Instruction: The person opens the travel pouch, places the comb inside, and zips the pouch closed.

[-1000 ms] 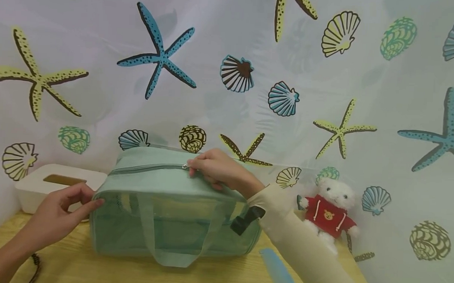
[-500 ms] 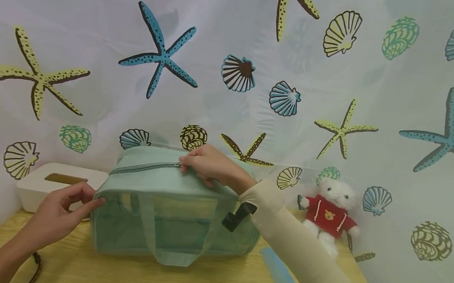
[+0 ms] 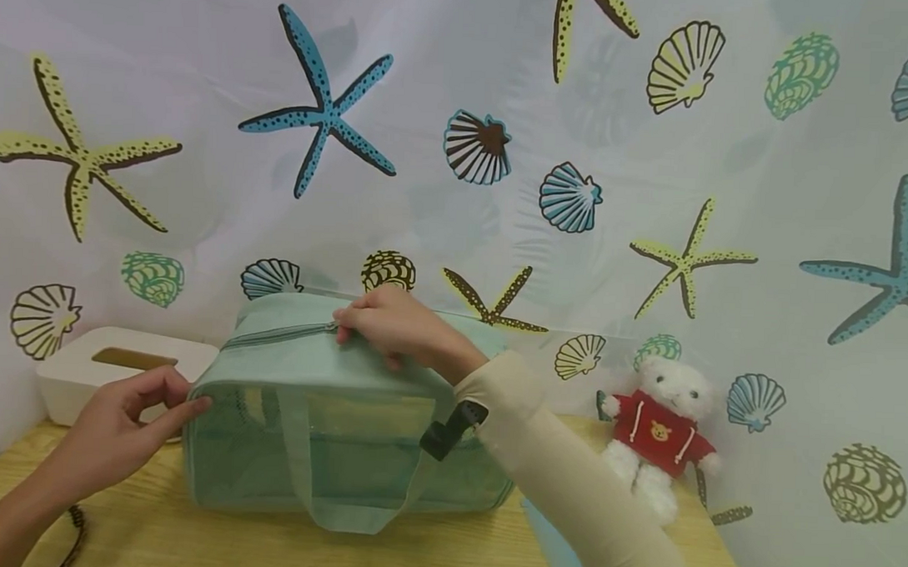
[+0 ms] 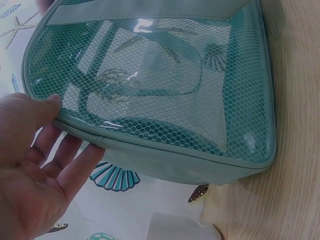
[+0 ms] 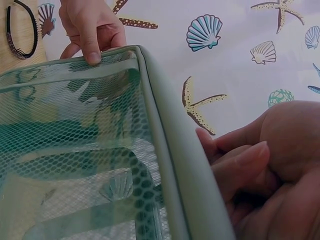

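A pale green bag (image 3: 245, 460) with see-through mesh sides stands on the wooden table, its strap handle (image 3: 348, 519) hanging down the front. My left hand (image 3: 130, 422) pinches the bag's top left edge; in the left wrist view the thumb (image 4: 49, 107) lies on the mesh side, fingers behind the piping. On the bag's top, my right hand (image 3: 403, 328) pinches the zipper pull (image 3: 331, 328) between thumb and fingertips. The zipper (image 3: 272, 335) shows from the pull to the left end; its right part is hidden behind the hand. In the right wrist view the bag's edge covers the pull.
A white tissue box (image 3: 67, 387) stands behind my left hand. At the right sits a white teddy bear (image 3: 655, 432) in a red hoodie. A flat blue item (image 3: 553, 541) lies under my right forearm, and a dark headband (image 5: 22, 30) lies at the left. A shell-printed curtain hangs behind.
My right hand has slid leftward along the bag's top, carrying the zipper pull with it. My left hand keeps its pinch on the corner, and the bag stays in place.
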Motion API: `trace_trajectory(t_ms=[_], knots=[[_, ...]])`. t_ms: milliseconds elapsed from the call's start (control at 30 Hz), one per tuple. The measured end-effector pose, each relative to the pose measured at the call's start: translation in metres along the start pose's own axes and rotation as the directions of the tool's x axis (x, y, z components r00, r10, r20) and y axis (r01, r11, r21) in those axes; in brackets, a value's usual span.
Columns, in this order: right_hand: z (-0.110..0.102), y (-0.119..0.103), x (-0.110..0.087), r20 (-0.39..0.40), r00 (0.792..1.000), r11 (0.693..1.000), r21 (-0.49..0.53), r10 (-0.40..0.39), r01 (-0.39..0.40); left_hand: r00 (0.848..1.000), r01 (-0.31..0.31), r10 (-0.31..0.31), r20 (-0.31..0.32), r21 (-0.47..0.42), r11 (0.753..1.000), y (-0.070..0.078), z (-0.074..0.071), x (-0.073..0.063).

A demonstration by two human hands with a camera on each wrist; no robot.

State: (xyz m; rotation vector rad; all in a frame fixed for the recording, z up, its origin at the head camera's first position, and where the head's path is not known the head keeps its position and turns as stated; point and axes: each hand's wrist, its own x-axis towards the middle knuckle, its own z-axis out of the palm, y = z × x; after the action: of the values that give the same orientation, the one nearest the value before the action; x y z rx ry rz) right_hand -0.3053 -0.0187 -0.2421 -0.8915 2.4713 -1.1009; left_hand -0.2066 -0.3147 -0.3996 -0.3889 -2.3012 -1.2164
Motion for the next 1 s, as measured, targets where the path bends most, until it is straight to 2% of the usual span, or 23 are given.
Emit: trace_trajectory(t_ms=[267,433,633,867,1000], knots=[[0.009,-0.009,0.008,0.013,1.000,1.000,-0.024,-0.007,0.008,1.000,0.006,-0.006,-0.001,0.003,1.000,0.002,-0.002,-0.002],[0.015,-0.012,0.015,0.014,1.000,1.000,-0.020,-0.009,0.009,1.000,-0.014,0.014,-0.005,0.006,1.000,0.002,-0.002,-0.002],[0.021,-0.017,0.020,0.005,1.000,1.000,-0.013,0.017,-0.017,1.000,-0.011,0.011,0.016,0.022,1.000,0.001,-0.001,0.000],[0.029,-0.022,0.027,0.021,1.000,0.998,-0.057,0.014,-0.013,1.000,-0.010,0.010,0.010,0.018,1.000,-0.001,-0.001,-0.001],[0.033,-0.025,0.030,0.018,0.999,0.998,-0.045,0.037,-0.036,1.000,-0.010,0.010,0.012,0.016,1.000,-0.001,-0.002,-0.001]])
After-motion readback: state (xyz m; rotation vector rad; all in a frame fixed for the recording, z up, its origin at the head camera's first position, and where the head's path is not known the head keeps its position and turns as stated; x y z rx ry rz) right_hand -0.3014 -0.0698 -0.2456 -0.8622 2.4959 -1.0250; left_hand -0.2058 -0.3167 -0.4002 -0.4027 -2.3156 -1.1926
